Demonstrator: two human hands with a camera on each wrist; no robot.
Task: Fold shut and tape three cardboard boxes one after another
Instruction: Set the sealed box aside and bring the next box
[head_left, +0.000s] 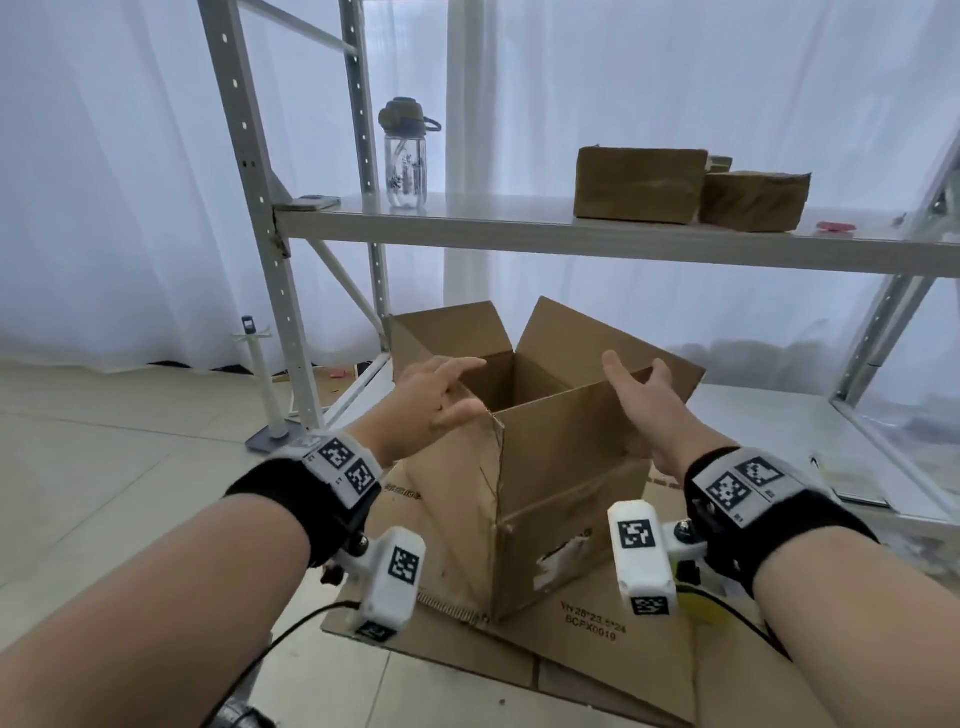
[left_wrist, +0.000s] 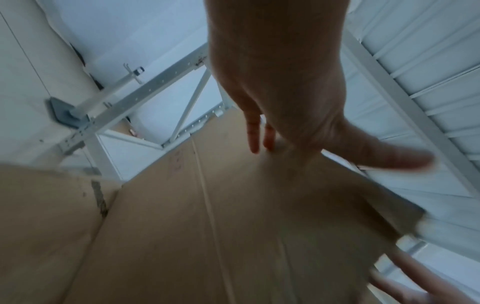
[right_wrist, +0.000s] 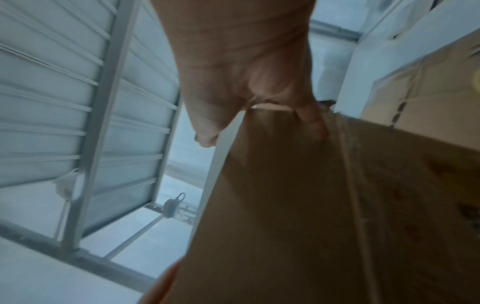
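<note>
Flaps (head_left: 452, 332) stand open; your left hand (head_left: 426, 405), grip spread, at the box (head_left: 566, 467)'s 9 o'clock, right hand (head_left: 649, 410) spread at 3. Fold both sides in evenly.

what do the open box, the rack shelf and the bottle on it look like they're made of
Open box: corrugated cardboard, matte brown; a fluted edge shows near its base, and the surface is scuffed.
Rack shelf: probably painted metal, pale grey, slightly glossy; its uprights have punched holes.
Bottle: clear body, likely plastic though glass is possible, with a dull olive lid.
</note>
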